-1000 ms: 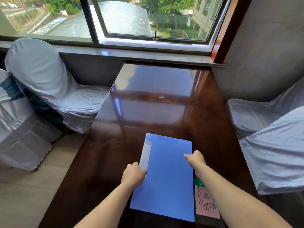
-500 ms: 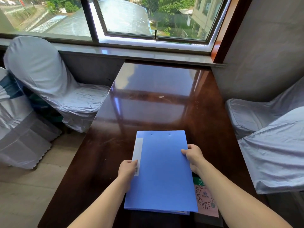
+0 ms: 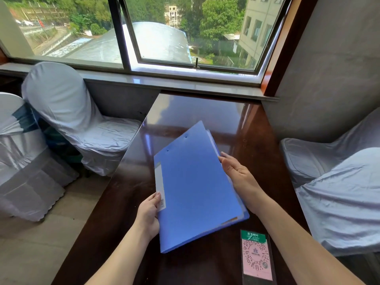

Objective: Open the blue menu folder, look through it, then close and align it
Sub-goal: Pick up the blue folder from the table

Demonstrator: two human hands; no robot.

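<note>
While daylight falls through the window (image 3: pixel 160 38), the dark polished table (image 3: pixel 205 112) runs from the sill toward the person and carries most of what is noted. White-covered chairs stand at either side: two on the left (image 3: pixel 67 120), two on the right (image 3: pixel 337 194). The blue menu folder (image 3: pixel 197 188) is shut, held tilted over the near half of the table, its far corner raised and turned to the right; paper edges show along its right side. Whether its near edge touches the tabletop cannot be told. The right hand (image 3: pixel 239 175) lies spread along the folder's right edge, fingers extended against the pages. The left hand (image 3: pixel 149 214) pinches the folder's left edge, thumb pressed on the white spine label. A pink and green QR code card (image 3: pixel 256 258) lies flat on the table, near the folder's lower right corner.
</note>
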